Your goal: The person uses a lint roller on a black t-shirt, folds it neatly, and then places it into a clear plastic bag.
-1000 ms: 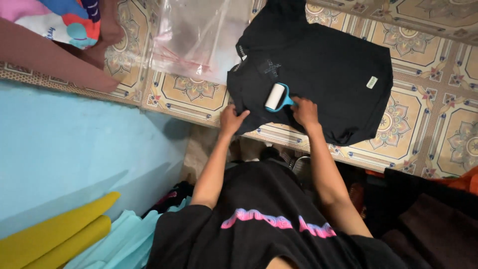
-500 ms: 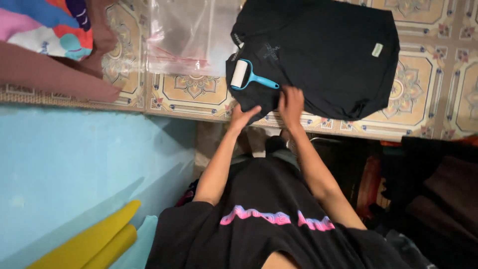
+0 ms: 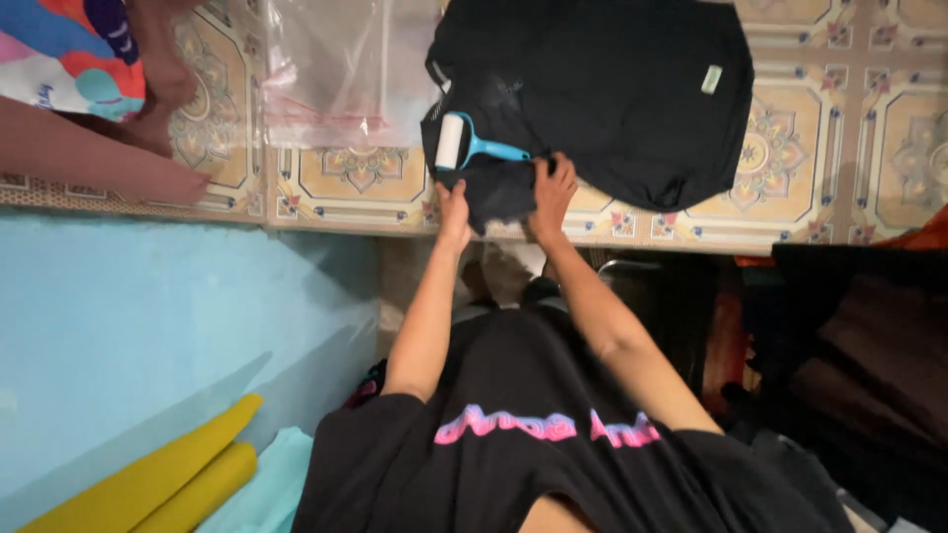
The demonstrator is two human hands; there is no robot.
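Left hand [image 3: 455,205], right hand [image 3: 553,185], gripping black shirt [image 3: 602,89]

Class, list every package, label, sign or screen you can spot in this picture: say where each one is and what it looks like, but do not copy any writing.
Clear plastic bag: flat on the patterned tiled surface, left of the black garment; see-through with a thin red strip.
Small label: on the black garment's upper right part; pale greenish rectangle.
No signs or screens in view.

Head camera; looks steeply down.
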